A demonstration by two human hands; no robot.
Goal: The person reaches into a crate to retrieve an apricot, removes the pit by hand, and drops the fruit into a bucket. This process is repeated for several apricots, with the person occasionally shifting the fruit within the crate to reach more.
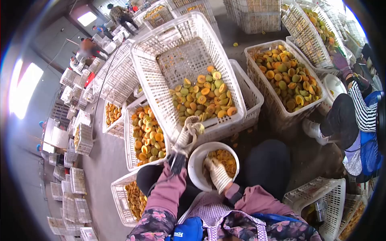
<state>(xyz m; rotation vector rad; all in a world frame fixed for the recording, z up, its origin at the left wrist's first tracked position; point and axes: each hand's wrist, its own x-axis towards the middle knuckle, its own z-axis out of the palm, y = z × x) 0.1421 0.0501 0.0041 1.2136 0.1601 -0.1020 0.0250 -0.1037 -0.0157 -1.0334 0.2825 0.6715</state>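
Observation:
My left hand (187, 134), in a whitish knit glove, is at the near rim of a tilted white crate (146, 76). Its fingers are curled around a small yellowish apricot piece (200, 128). Halved apricots (205, 94), orange and green, lie heaped in that crate's near end. Between my knees stands a white bucket (194, 162) with orange-brown pieces (227, 160), perhaps pits or scraps, inside. My gloved right hand (217, 172) reaches into this bucket with bent fingers. Whatever those fingers hold is hidden.
Crates of apricot halves stand at my left (128, 138) and right (251, 60). Another crate (120, 201) holds brownish pieces. A co-worker in a striped sleeve (359, 106) sits at the right, one gloved hand (341, 64) by a tilted crate. Stacked crates and people fill the background.

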